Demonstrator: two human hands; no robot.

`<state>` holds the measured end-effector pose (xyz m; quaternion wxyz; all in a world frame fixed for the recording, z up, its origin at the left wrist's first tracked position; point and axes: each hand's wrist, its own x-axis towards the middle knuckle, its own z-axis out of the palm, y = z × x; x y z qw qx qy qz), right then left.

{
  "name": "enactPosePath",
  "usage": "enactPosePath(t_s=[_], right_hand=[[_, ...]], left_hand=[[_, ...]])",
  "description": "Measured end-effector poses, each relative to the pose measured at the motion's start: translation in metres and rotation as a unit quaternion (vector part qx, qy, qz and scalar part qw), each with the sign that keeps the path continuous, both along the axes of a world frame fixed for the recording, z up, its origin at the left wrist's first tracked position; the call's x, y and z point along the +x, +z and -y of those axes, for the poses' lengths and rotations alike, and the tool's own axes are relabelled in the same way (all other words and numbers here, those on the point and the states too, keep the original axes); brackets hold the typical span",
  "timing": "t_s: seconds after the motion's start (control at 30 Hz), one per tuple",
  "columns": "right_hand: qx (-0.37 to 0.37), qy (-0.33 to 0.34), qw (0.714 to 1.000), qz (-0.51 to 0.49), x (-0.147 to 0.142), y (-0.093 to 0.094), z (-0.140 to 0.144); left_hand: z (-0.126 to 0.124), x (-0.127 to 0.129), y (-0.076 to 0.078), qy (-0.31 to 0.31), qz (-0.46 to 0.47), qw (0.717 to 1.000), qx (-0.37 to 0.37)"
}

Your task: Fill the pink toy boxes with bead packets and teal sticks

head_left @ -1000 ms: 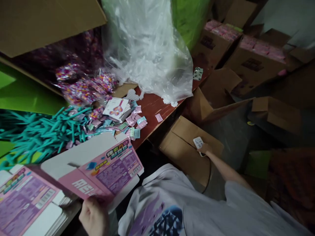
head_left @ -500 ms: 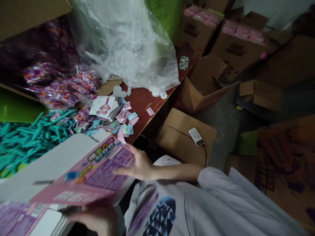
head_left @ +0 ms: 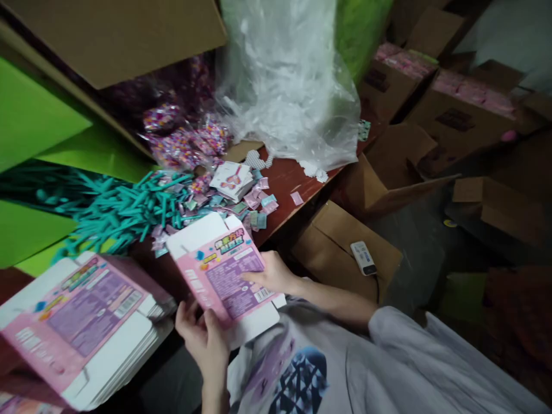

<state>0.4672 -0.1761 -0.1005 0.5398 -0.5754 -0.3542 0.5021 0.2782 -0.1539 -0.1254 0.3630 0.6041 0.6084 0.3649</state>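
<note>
A pink and white flat folded carton with a purple text panel is held tilted in front of my shirt. My right hand grips its right edge, thumb lying over the printed face. At the lower left edge, my left hand has its fingers curled against the same carton, and some fingertips are hidden. To the left sits a stack of matching flat cartons, white flaps layered at its near side. Beyond the held carton lie small pink and blue sachets and a pile of white printed cards.
Teal sticks spill from a green-lined box. Bags of colourful beads fill a cardboard box behind. Clear plastic sheeting hangs over the red tabletop. A white device rests on a closed carton box at right.
The flat carton has come away from the stack, toward my body, and turned more upright. My left hand has moved up to its edge. The view has shifted left.
</note>
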Motion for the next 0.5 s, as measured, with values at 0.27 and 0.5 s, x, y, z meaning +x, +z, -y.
enactPosePath(t_s=[0.27, 0.5], right_hand=[[0.016, -0.115, 0.991, -0.068, -0.035, -0.009, 0.007], [-0.065, 0.044, 0.994, -0.079, -0.010, -0.029, 0.000]], left_hand=[[-0.002, 0.011, 0.018, 0.069, 0.097, 0.980, -0.157], [0.000, -0.014, 0.023, 0.038, 0.264, 0.948, -0.176]])
